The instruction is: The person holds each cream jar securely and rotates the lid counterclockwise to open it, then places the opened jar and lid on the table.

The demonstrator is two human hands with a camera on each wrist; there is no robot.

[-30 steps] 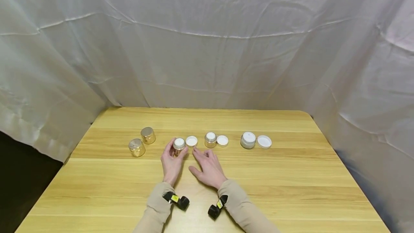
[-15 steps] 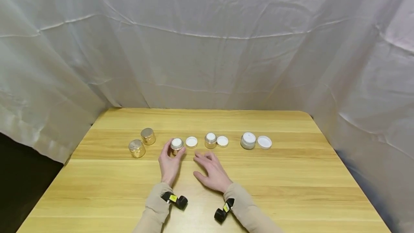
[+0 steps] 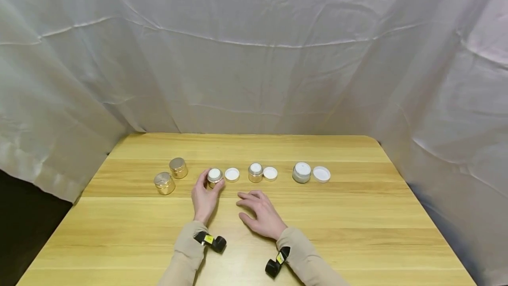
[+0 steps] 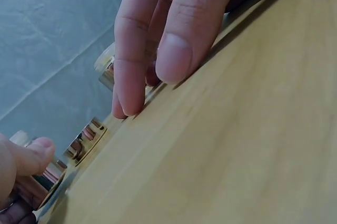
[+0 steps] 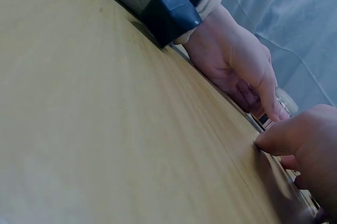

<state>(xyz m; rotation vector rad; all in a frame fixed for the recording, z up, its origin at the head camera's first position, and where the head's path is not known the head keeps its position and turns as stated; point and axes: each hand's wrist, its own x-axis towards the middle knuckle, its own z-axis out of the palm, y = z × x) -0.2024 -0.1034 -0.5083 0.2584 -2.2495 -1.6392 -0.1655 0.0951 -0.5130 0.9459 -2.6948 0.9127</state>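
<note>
My left hand [image 3: 204, 200] grips a small gold cosmetic jar [image 3: 214, 183] between thumb and fingers; its lid is off and a white top shows. In the left wrist view this jar [image 4: 32, 191] stands upright at the lower left. Just to its right lies a lid [image 3: 232, 174], white inside facing up. My right hand [image 3: 262, 215] hovers low over the table, fingers loosely bent and holding nothing, nearer the front than the jars. In the right wrist view the right hand [image 5: 308, 150] partly hides what lies behind it.
Another uncapped gold jar [image 3: 255, 174] stands at centre with its lid [image 3: 270, 173] beside it. Farther right are a wider frosted jar [image 3: 301, 173] and its lid [image 3: 321, 174]. Two gold capped jars [image 3: 164, 183] [image 3: 178, 168] stand on the left of the wooden table [image 3: 357, 233].
My left hand has shifted the gold jar slightly left, away from its neighbouring lid. My right hand has drawn back from that lid, toward the front and a little right.
</note>
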